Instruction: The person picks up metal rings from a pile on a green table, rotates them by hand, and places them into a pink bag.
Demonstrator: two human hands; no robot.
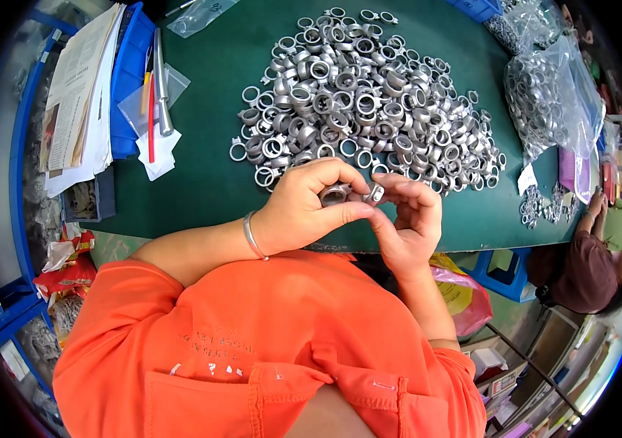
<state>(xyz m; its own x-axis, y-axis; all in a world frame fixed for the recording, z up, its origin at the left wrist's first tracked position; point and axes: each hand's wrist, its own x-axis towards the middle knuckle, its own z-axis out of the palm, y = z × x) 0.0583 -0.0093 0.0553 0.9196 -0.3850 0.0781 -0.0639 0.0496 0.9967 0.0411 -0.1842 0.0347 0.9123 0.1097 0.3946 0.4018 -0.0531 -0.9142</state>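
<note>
Close to the near edge of the green table [201, 139], my two hands meet in front of my chest. My left hand [309, 198], with a metal bangle on its wrist, is closed around a grey metal ring [333, 195]. Thumb and fingers of my right hand [411, 219] pinch a small grey metal ring with a lug [375, 193], its lug facing up. The fingertips of both hands nearly touch, partly hiding both pieces. Just beyond them spreads a large heap of similar metal rings [358, 95], many with small lugs.
At left, papers [81, 95] lean on a blue bin [125, 80], beside a red pen [152, 120] and a metal tool [161, 87]. Clear bags of rings [541, 102] stand at right. A blue stool [504, 274] is below the table; another person [581, 270] sits far right.
</note>
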